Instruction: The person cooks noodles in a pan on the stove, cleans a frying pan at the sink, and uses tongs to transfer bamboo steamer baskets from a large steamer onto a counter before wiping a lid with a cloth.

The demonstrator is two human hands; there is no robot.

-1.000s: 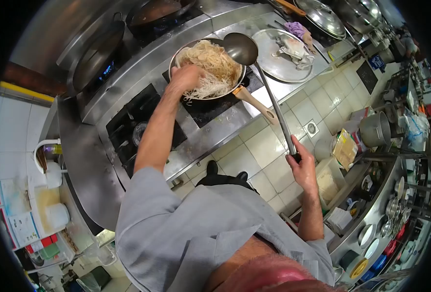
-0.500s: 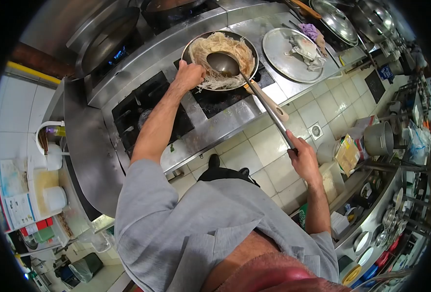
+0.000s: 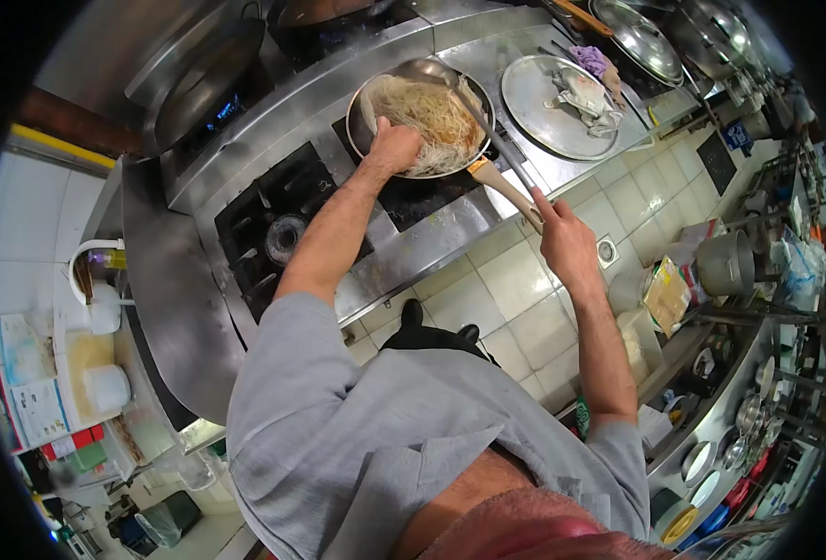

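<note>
A frying pan (image 3: 357,131) full of thin, pale noodles (image 3: 436,107) sits on the stove, its wooden-coloured handle (image 3: 511,194) pointing toward my right side. My left hand (image 3: 396,147) is inside the pan's near left part, fingers closed at the noodles; the fingertips are partly hidden. With my right hand (image 3: 567,238) I grip the long handle of a metal ladle (image 3: 497,140). The ladle's bowl rests at the far rim of the pan, beyond the noodles.
Right of the pan lies a round metal lid or tray (image 3: 534,103) with a crumpled cloth (image 3: 586,98) on it. A bare burner (image 3: 285,238) is at the left. Behind stands a wok (image 3: 208,84) near a blue flame. Tiled floor (image 3: 497,289) lies below.
My left hand has moved from the pan's left rim in over the noodles. The ladle's bowl has shifted from the middle to the far rim, and my right hand has slid up and forward.
</note>
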